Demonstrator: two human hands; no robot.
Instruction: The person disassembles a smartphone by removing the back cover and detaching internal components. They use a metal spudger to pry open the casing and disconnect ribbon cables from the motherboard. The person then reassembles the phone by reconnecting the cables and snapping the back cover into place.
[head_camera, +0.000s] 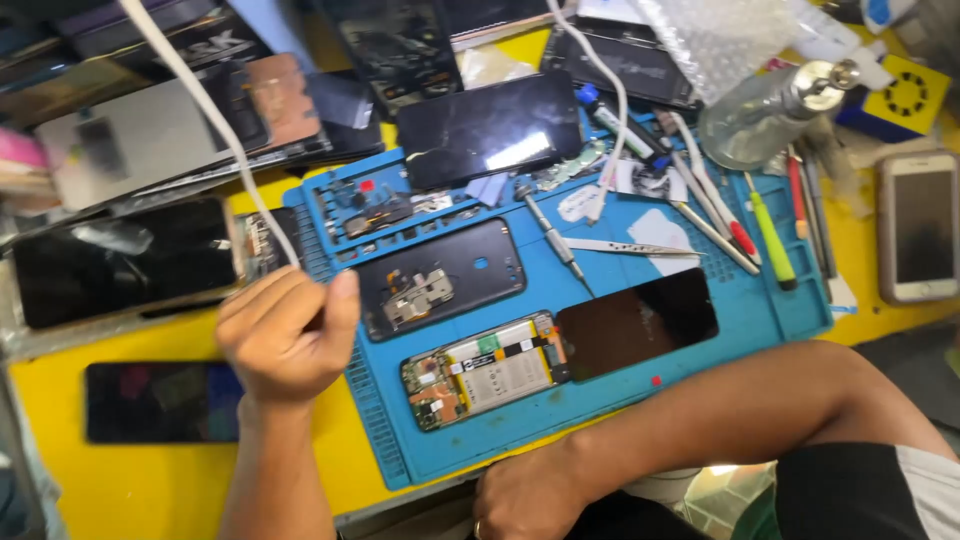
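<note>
Black phone cover beside left grip

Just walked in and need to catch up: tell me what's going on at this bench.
A person sits at a yellow table with a blue work mat holding an opened phone, circuit board and battery exposed, its black screen beside it and a black back cover above. The left hand is raised in a loose fist over the mat's left edge, by a white cable. The right hand rests on the table's near edge. Tweezers and a screwdriver lie unused.
</note>
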